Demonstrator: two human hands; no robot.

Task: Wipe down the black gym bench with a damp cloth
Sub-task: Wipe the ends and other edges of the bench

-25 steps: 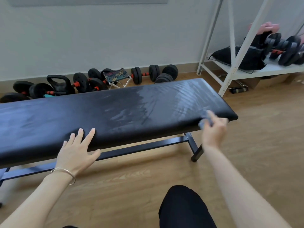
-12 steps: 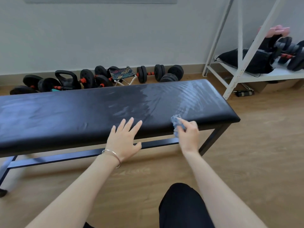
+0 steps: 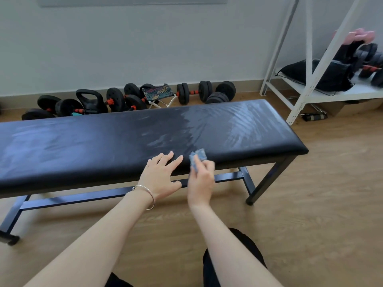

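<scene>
Blue cloth (image 3: 198, 157) bunched in right hand (image 3: 200, 180) against table (image 3: 83, 141) front edge; left hand (image 3: 160, 178) flat, fingers spread, just beside.

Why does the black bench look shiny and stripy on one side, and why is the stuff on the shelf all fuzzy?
Head view: the bench shows pale streaks toward its right end, light glinting off what look like damp wipe marks; the left end has a softer hazy sheen. Head view: the weights on the white shelf at the far right edge are smeared by blur.
</scene>
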